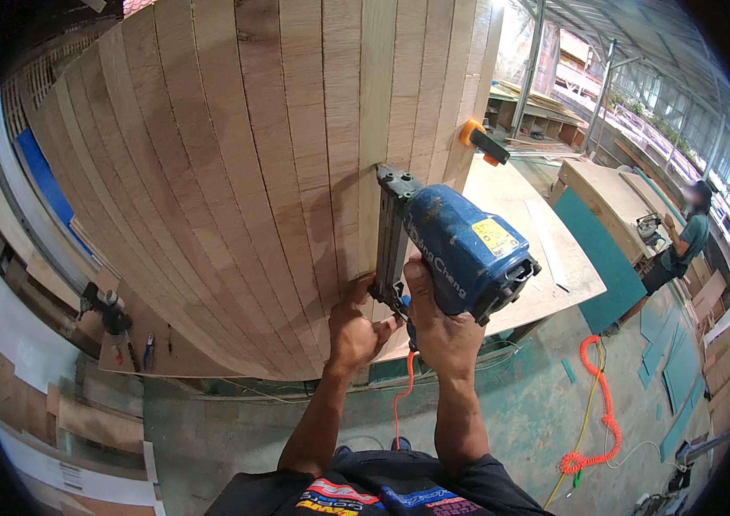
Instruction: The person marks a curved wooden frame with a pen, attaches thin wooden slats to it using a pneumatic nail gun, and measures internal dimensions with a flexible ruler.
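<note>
Right hand (440,331): raised, fist closed round grip of blue pneumatic nail gun (455,249), nose against slatted wooden panel (236,172) | Left hand (356,331): curled shut, knuckles touching panel beside gun's magazine | Orange coiled air hose (601,404): on floor, right.
</note>
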